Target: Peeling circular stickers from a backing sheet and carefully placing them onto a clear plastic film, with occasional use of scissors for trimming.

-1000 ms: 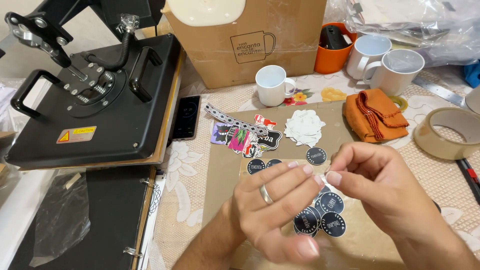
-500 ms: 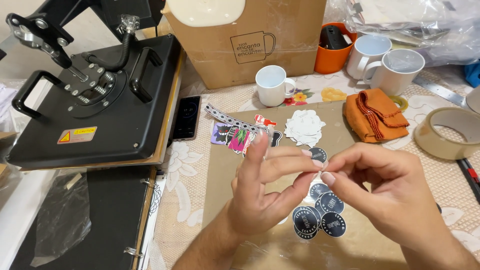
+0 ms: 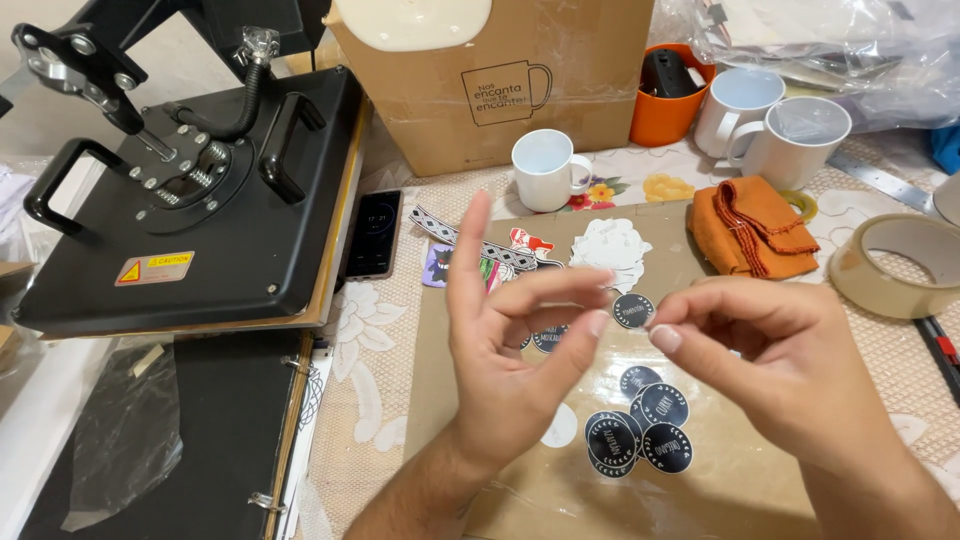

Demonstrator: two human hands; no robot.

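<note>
Both hands hover above a brown cardboard sheet (image 3: 700, 470) lying on the table, which serves as the landmark here. The left hand (image 3: 510, 340) is raised with index finger pointing up and thumb and middle finger pinching toward a small round black sticker (image 3: 632, 310); the right hand (image 3: 770, 350) meets it from the other side, fingertips closed in a pinch at the sticker's edge — a two-handed hold suited to something thin and fiddly. Whether either hand truly grips the sticker or only a film on it cannot be told.

A cluster of round black stickers (image 3: 645, 430) lies on the sheet below the hands, overlapping one another. Above the sheet stands a white ceramic mug (image 3: 545, 170); left of it, a black heat press (image 3: 190, 190) — its top cut off. Fingers hide more stickers.
</note>
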